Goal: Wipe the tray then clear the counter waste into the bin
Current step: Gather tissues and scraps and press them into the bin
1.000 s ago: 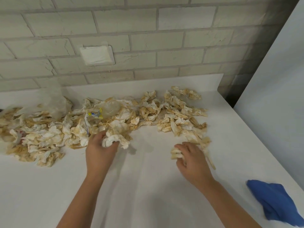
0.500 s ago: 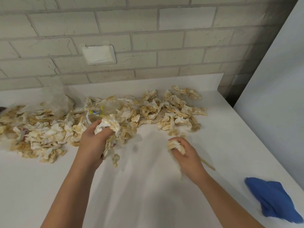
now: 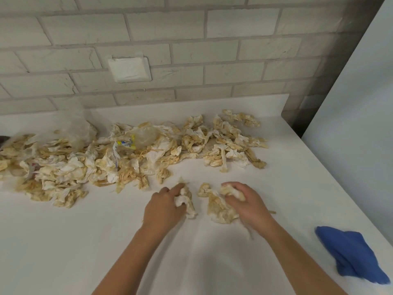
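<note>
While neither tray nor bin was in view, the clearing seemed barely begun: a long heap of stained tissues [image 3: 131, 160] lay along the back of the white counter [image 3: 63, 241], just beyond the 2 hands. The left hand [image 3: 163, 208] clutched 1 crumpled wad [image 3: 184, 201], the right hand [image 3: 248, 202] squeezed a yellowed wad [image 3: 232, 191], loose tissue [image 3: 219, 210] lying between them. A blue cloth [image 3: 350, 254] sat well apart, rightward.

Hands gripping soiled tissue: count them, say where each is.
2. The left hand grips a whitish tissue wad on the counter; the right hand grips a yellowed wad just right of it. No other hands show.
</note>
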`<state>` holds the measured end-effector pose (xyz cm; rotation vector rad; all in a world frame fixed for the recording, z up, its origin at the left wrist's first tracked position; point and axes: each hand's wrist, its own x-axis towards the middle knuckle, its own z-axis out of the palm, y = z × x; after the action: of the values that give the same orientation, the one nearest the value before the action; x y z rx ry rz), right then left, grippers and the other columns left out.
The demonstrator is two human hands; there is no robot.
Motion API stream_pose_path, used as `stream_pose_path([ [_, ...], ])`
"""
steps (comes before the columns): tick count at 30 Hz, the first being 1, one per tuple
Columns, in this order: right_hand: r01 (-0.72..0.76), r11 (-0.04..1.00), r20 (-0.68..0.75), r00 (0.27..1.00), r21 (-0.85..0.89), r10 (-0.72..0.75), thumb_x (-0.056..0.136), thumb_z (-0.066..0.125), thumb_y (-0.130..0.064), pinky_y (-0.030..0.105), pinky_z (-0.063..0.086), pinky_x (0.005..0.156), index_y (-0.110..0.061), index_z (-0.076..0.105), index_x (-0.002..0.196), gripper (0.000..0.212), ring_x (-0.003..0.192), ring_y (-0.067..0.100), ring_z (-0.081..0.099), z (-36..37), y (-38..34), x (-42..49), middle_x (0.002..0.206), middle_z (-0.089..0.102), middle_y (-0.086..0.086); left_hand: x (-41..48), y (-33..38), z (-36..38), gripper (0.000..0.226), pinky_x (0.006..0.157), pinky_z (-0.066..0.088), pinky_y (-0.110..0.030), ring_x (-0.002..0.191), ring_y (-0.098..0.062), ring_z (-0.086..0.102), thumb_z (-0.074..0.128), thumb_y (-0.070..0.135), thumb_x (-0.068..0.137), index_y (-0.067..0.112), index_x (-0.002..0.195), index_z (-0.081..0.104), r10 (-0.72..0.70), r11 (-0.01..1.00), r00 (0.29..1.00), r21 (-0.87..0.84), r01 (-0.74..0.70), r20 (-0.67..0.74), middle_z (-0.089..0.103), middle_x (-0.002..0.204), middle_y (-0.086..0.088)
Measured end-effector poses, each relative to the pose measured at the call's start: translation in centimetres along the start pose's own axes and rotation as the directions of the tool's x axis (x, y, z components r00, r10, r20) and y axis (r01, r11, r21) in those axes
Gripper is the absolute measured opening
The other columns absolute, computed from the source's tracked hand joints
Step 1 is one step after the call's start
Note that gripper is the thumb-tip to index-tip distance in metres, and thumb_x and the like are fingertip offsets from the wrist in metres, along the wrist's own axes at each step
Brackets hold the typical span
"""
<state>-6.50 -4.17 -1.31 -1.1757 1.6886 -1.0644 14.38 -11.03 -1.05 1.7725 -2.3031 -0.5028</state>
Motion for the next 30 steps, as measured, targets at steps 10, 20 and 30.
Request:
stream_pose_path([
  [10,0.447,0.545,0.228,0.877,-0.709,-0.422,0.089,0.040,-0.056,0.044,0.029,0.113,-0.027,0.050,0.133,0.054,0.135,0.016,0.037,3.8,4.3,-0.8,0.140,0.049,-0.006,-0.9,-0.5,3.0,0.065,0.086,0.040,-0.056,0.108,-0.036,0.054,0.047,0.064,0.063,0.021,0.108,0.062,0.106,0.980,0.976,0.187,-0.070,-0.190,0.056,0.122,-0.009],
  [20,0.489,0.450,0.164,0.792,-0.747,-0.588,0.083,0.053,-0.046,0.029,0.050,0.069,-0.022,0.058,0.117,0.043,0.082,0.014,0.055,4.2,4.2,-1.3,0.091,0.058,-0.008,-1.9,-0.3,4.1,0.049,0.080,0.045,-0.049,0.103,-0.038,0.055,0.054,0.054,0.071,0.020,0.105,0.063,0.037,0.997,0.965,0.077,-0.018,-0.259,0.054,0.125,-0.013],
  [30,0.393,0.856,-0.258,0.836,-0.336,-0.484,0.076,0.063,-0.038,0.012,0.042,0.076,-0.018,0.070,0.104,0.035,0.086,0.004,0.054,2.2,0.1,-0.9,0.088,0.060,-0.013,-1.2,-1.9,2.6,0.039,0.058,0.037,-0.027,0.079,-0.026,0.059,0.072,0.039,0.071,0.018,0.103,0.064,0.022,0.996,0.971,-0.082,-0.043,-0.238,0.059,0.091,-0.002],
])
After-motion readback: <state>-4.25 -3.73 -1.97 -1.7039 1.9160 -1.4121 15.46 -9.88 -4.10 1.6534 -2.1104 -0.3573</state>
